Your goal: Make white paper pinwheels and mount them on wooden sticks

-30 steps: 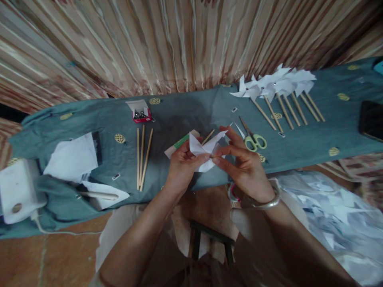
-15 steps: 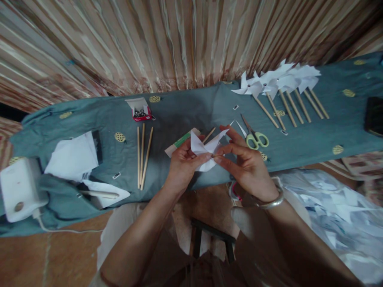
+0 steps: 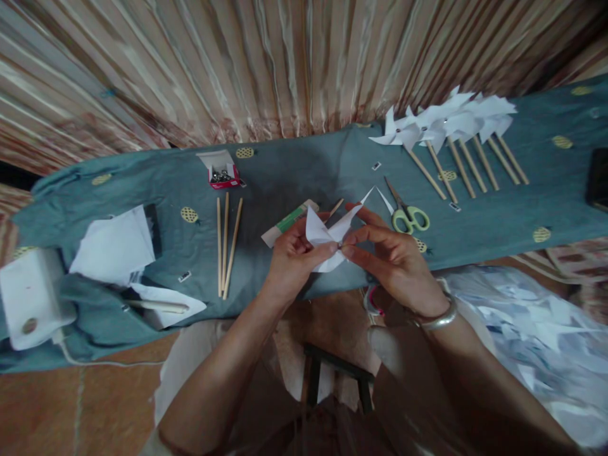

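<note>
A white paper pinwheel point(image 3: 325, 235) is held between my two hands over the table's front edge. My left hand point(image 3: 294, 256) grips its left side, the thumb pressed near the centre. At that centre the thumb and forefinger of my right hand point(image 3: 387, 256) pinch; a small dark spot shows there, perhaps a pin. One pointed paper tip sticks up beside my right fingers. Behind the paper shows the end of a wooden stick point(image 3: 336, 208). A green and tan box point(image 3: 291, 223) lies just beyond my left hand.
Green-handled scissors point(image 3: 403, 212) lie right of my hands, with finished pinwheels point(image 3: 449, 123) behind them. Left are loose wooden sticks point(image 3: 226, 247), a red box of metal pins point(image 3: 222, 176), stacked paper point(image 3: 114, 247) and a white device point(image 3: 33, 297). A plastic bag of paper pieces point(image 3: 532, 335) sits right.
The view has shifted slightly. Both hands keep nearly the same hold on the pinwheel, with only small finger movement at its centre.
</note>
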The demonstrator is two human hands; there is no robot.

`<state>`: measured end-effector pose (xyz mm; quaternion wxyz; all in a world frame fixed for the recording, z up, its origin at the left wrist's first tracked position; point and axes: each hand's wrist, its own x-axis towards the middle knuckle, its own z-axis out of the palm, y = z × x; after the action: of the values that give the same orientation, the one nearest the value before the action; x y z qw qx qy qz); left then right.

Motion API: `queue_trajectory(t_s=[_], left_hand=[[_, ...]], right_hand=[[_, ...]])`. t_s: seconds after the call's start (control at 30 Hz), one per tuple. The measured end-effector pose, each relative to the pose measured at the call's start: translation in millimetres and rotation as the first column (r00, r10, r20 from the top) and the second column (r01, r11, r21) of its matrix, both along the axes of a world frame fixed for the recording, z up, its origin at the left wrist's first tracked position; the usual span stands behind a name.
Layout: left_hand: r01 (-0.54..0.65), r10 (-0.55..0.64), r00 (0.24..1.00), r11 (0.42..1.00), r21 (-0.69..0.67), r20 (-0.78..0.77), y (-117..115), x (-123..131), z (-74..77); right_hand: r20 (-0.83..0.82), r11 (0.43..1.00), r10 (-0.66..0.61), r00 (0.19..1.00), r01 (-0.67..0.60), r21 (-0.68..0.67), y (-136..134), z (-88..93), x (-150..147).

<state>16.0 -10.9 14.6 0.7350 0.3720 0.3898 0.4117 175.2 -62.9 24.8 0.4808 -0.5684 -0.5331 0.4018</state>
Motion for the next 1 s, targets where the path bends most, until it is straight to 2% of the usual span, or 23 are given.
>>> queue_trajectory(t_s=[0.4,0.73,0.83,1.0], left_hand=[[0.039,-0.039,0.999,0.999,0.012,-0.029,1.5,-0.4,1.4],[0.026,-0.026,0.999,1.0,0.004,-0.026,2.4,-1.6,2.8],[0.03,-0.03,0.999,0.999,0.01,-0.032,2.7,-1.7,2.1],[0.073,-0.073,0.997,0.997,-0.01,-0.015,1.6,-1.1,0.3]], right_hand=[[-0.083,0.999,-0.022,0.996,0.02,-0.024,1.7,1.4,-0.9],[-0.225,0.98,-0.197,0.954,0.201,-0.007,1.4,-7.2,-6.2],[-0.307,0.983,-0.184,0.934,0.171,-0.071,2.5,-5.2,-7.4],[-0.46,0.974,-0.149,0.875,0.049,-0.222,2.1,3.9,-8.2]])
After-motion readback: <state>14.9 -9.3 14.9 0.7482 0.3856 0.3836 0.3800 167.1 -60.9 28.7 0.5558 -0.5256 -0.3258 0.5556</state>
